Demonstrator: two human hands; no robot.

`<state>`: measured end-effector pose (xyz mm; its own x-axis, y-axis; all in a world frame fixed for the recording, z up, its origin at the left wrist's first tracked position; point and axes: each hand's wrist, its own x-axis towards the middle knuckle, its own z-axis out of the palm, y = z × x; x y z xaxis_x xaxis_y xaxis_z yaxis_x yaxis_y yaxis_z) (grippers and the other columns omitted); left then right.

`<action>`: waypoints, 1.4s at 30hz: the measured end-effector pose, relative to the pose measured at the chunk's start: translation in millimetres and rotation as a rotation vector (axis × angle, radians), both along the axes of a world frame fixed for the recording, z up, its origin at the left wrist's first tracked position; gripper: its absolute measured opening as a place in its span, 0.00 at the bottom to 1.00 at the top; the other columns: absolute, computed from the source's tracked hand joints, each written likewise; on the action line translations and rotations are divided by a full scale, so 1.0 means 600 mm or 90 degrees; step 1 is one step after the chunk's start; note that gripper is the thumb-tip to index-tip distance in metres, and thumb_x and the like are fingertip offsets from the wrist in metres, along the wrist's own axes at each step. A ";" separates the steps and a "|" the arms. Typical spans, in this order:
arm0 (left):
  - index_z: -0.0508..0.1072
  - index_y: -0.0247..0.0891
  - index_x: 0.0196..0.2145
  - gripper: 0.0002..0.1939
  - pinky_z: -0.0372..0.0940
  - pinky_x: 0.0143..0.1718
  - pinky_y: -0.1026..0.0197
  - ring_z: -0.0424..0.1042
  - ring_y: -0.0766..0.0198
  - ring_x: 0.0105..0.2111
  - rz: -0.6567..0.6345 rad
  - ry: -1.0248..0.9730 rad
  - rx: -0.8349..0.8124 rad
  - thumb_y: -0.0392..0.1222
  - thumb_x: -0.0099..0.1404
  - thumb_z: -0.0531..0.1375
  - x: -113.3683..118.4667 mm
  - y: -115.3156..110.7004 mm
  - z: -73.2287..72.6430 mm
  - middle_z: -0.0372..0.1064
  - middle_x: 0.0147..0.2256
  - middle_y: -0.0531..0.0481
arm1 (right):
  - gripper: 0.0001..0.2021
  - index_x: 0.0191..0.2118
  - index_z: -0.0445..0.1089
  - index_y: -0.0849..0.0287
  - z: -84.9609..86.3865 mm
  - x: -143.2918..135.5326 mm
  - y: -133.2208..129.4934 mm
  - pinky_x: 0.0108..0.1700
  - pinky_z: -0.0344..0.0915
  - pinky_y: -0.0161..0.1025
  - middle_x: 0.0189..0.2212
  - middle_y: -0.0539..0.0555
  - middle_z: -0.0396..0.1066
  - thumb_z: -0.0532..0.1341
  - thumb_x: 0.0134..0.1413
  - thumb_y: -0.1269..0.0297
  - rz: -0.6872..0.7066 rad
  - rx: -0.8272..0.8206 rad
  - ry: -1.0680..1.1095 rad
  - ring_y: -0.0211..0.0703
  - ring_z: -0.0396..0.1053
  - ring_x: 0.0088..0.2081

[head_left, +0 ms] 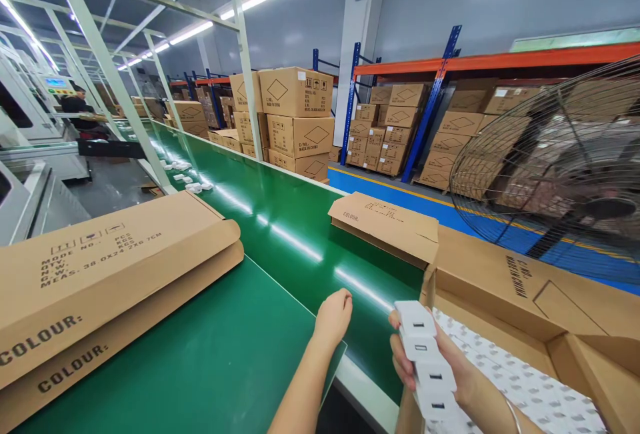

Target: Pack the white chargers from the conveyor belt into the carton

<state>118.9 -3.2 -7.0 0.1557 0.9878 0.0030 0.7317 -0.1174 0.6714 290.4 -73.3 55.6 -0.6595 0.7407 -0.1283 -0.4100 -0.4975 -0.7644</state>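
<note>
Several white USB charger blocks (434,375) are lined up in a row in my right hand (463,361), with their USB slots facing me. The fingers wrap round them from the far side. This hand is beside the near-left side of an open carton (500,297), where rows of white pieces (525,374) with grey marks lie. My left hand (334,317) is over the near edge of the green conveyor belt (285,234). Its fingers are curled in, and whatever they hold, if anything, is hidden.
Two flattened-looking brown cartons (125,267) lie stacked on a green side board (200,354) at left. Small white pieces (197,187) sit farther up the belt. A caged fan (555,174) stands at right. Stacked boxes (300,134) and a person (77,104) are beyond.
</note>
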 end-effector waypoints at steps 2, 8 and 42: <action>0.69 0.40 0.39 0.14 0.56 0.33 0.66 0.68 0.64 0.34 -0.003 0.001 -0.002 0.39 0.64 0.44 0.000 0.000 0.001 0.71 0.35 0.50 | 0.26 0.34 0.59 0.54 0.001 -0.002 -0.003 0.20 0.58 0.31 0.18 0.46 0.65 0.49 0.45 0.34 0.008 0.003 -0.012 0.38 0.67 0.19; 0.68 0.39 0.38 0.14 0.56 0.33 0.65 0.67 0.64 0.34 -0.006 -0.024 -0.004 0.39 0.64 0.44 -0.004 -0.001 0.003 0.70 0.34 0.49 | 0.29 0.35 0.63 0.58 0.000 0.027 0.005 0.29 0.64 0.38 0.24 0.52 0.70 0.49 0.45 0.34 -0.014 -0.031 -0.101 0.43 0.70 0.26; 0.67 0.41 0.39 0.14 0.59 0.37 0.62 0.69 0.61 0.38 0.006 0.100 -0.009 0.39 0.64 0.43 0.006 -0.019 0.011 0.70 0.39 0.49 | 0.33 0.53 0.60 0.54 -0.133 0.301 0.114 0.56 0.55 0.47 0.52 0.52 0.63 0.43 0.49 0.40 -0.216 0.439 -1.076 0.53 0.58 0.54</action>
